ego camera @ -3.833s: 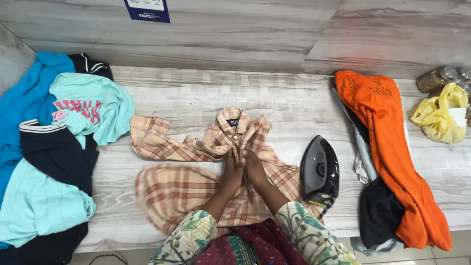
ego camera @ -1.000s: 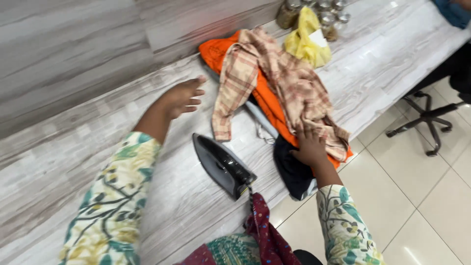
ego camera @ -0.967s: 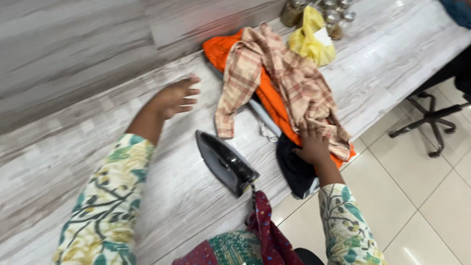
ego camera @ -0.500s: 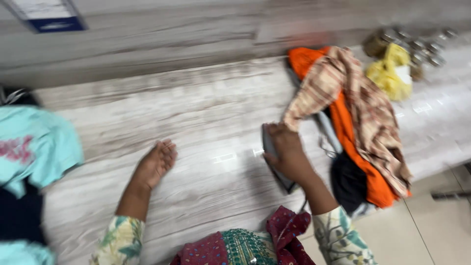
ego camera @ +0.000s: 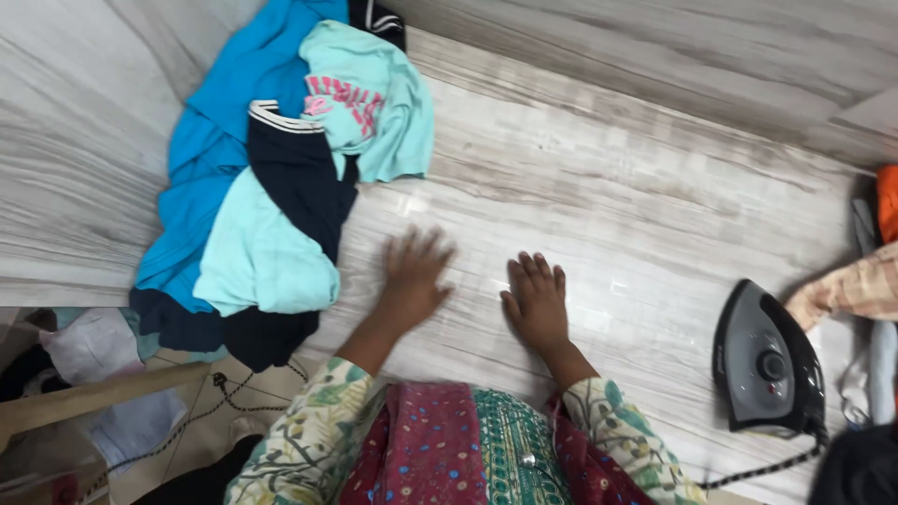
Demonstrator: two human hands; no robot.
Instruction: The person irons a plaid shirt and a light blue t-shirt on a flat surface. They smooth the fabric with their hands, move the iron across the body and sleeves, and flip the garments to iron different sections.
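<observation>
My left hand (ego camera: 412, 277) hovers flat over the pale wood-grain counter (ego camera: 599, 196), fingers spread and blurred, holding nothing. It is close to the pile of clothes (ego camera: 271, 178) at the left: blue, light teal and dark navy garments heaped together. My right hand (ego camera: 538, 304) rests palm down on the counter beside it, fingers together and straight, also holding nothing. A black and grey clothes iron (ego camera: 769, 360) lies on the counter well to the right of my right hand.
At the right edge lie a plaid shirt (ego camera: 847, 290), an orange garment (ego camera: 887, 201) and dark cloth (ego camera: 861, 468). The iron's cord (ego camera: 758, 470) trails off the front edge. Below left, the floor holds white cloth (ego camera: 94, 346) and a wooden bar (ego camera: 84, 397).
My view has swung left from the pile with the plaid shirt to the blue and teal pile. My right hand has left the iron and now lies flat beside my left hand.
</observation>
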